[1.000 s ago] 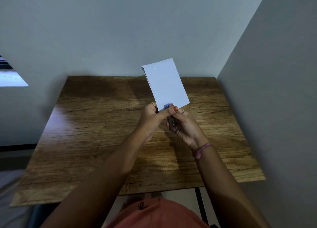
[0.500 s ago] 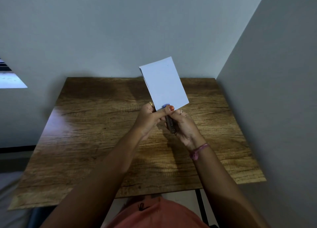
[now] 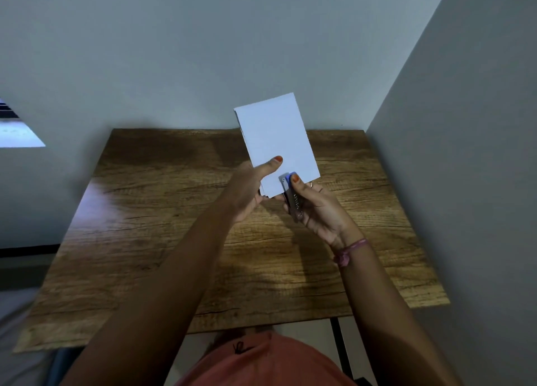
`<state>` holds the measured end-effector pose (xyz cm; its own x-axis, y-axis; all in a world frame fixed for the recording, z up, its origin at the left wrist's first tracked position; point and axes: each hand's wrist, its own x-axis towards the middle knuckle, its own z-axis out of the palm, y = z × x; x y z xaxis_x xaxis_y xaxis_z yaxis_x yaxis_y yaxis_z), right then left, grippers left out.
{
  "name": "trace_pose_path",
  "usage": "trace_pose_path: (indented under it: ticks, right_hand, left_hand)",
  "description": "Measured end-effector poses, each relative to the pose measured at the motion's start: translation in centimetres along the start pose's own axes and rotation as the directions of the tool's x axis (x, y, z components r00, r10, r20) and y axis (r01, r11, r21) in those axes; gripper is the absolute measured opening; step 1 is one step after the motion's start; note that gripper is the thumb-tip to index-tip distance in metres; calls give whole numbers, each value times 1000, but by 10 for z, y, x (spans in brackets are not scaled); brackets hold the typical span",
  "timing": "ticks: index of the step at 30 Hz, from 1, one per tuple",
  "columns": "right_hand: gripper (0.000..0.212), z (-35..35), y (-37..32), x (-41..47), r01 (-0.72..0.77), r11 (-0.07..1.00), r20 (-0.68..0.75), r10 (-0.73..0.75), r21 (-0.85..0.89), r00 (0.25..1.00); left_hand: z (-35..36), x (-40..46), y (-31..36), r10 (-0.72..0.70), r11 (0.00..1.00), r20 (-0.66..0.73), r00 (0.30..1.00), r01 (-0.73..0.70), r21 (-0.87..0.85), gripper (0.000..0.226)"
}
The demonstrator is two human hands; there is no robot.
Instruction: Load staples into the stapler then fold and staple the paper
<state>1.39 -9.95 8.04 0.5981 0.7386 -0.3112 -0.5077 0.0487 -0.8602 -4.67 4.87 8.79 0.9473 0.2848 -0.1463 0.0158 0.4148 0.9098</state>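
Observation:
A folded white paper (image 3: 276, 136) stands upright in the air above the wooden table (image 3: 174, 240). My left hand (image 3: 247, 188) pinches its lower left edge, thumb laid across the front. My right hand (image 3: 316, 208) grips a small stapler (image 3: 292, 197) with a metal body and a blue tip. The stapler's jaws sit over the paper's bottom edge near the middle, and my right thumb presses on the blue tip. No staples or staple box are in sight.
Grey walls close in behind the table and along its right side. A bright window strip (image 3: 17, 133) shows at the far left. My orange clothing (image 3: 261, 362) fills the bottom, below the table's near edge.
My left thumb has slid off the stapler tip and up onto the paper's face. The right thumb now rests on the blue tip. The paper has shifted slightly.

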Motion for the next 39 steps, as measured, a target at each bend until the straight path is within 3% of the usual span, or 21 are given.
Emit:
trace_pose_path:
  ticks: [6,14,31,35,39]
  right_hand:
    - [32,-7,-1,2,33,993,42,-38,115,998]
    - [18,-7,-5,-5,76,976,37,-85,205,996]
    - [39,-6,1,5,101,985,37,-107,137,994]
    - [29,-4,1,7,122,983,18,-126,140,992]
    - [19,-1,-1,6,131,983,11,-133,129,991]
  left_hand:
    - [5,1,8,9,1000,34,999,-10,22,16]
    - [4,-2,12,33,999,75,997,-31,-36,14]
    - [-3,-5,18,29,1000,95,995,-30,3,16]
    - [-5,-4,16,63,998,152,986,-61,-19,18]
    - [-5,-7,-11,127,987,136,983,-111,-117,61]
